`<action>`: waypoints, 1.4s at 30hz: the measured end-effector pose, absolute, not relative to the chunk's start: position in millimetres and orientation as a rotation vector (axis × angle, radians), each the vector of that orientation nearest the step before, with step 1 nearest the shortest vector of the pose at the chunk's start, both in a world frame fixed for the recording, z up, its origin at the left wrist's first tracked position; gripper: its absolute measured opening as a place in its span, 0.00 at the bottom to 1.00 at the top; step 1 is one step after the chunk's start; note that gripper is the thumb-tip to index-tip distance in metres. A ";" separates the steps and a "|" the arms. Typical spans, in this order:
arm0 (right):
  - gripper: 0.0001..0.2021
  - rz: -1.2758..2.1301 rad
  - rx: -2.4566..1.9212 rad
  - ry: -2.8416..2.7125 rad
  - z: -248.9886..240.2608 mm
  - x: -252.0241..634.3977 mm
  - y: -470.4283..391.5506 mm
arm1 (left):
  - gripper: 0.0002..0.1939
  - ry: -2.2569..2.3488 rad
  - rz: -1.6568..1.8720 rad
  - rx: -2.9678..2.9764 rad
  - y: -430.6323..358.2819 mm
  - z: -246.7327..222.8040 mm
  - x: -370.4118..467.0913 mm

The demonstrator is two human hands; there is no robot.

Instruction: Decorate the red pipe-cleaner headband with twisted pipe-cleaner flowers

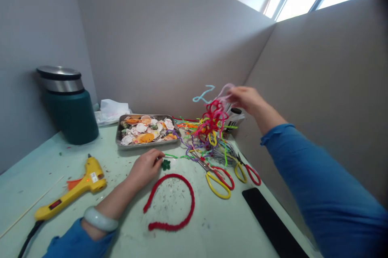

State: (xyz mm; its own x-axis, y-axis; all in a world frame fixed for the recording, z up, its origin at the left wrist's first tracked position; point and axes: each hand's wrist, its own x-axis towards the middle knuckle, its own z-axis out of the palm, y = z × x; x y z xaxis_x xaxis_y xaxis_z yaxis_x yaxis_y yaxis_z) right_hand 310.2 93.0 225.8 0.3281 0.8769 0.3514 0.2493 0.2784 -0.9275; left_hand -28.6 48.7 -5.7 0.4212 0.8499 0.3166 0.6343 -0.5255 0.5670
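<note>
- Red chenille covers a headband (193,201) lying flat on the pale green tabletop (218,235), its curve away from the person's left forearm and its two open ends facing that forearm.
- Of the hands, the left hand (147,166) is nearer the headband, just beyond its upper left side; the right hand (246,98) is well apart from it, raised to the far right.
- The right hand closes its fingers on pale pink pipe cleaners (226,88) at the top of a tangled pipe-cleaner bunch (214,118) — mostly red and pink, with loose strands trailing down.
- The left hand rests low, fingers bent and nearly together, beside a dark green flower (165,164). A light green pipe cleaner (171,156) runs rightward from near its fingertips, long axis roughly across the view — whether they grip anything, I cannot tell.
- Behind the left hand sits a metal tray (148,146) of shells (145,138); a yellow glue gun (71,193) lies to the left.
- Two pairs of scissors lie between the bunch and a black strip (269,219).
</note>
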 end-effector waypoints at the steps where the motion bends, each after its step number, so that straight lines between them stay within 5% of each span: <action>1: 0.06 0.603 -1.291 -1.203 222.8 308.7 95.0 | 0.11 1.273 0.836 2.318 48.7 -5.6 -28.8; 9: 0.10 0.215 -1.221 -1.505 198.1 267.9 85.4 | 0.11 1.197 1.055 2.206 49.0 -3.6 -28.4; 16: 0.12 -0.054 -1.146 -2.171 78.8 172.4 24.5 | 0.25 0.944 0.993 1.551 45.2 5.4 -23.8; 21: 0.10 -0.292 -1.169 -2.392 20.8 146.1 8.4 | 0.20 0.899 0.968 1.478 45.9 3.2 -21.8; 32: 0.10 -0.446 -1.302 -2.521 19.0 171.1 17.2 | 0.16 0.911 0.985 1.334 48.3 -2.8 -18.7; 38: 0.11 -0.423 -1.870 -2.484 45.9 216.9 53.9 | 0.18 0.953 1.002 1.285 49.4 -3.9 -17.6; 42: 0.14 -0.352 -1.882 -2.560 72.8 230.9 72.8 | 0.18 0.983 1.019 1.320 53.0 -5.9 -16.9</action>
State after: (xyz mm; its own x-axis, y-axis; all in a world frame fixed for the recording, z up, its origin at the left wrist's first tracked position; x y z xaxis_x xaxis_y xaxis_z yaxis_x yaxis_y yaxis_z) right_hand 230.9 72.8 72.8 -0.3058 0.9482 0.0858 0.9362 0.2831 0.2084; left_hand -16.9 53.0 -5.9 0.2740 0.9616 0.0132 -0.0219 -0.0075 0.9997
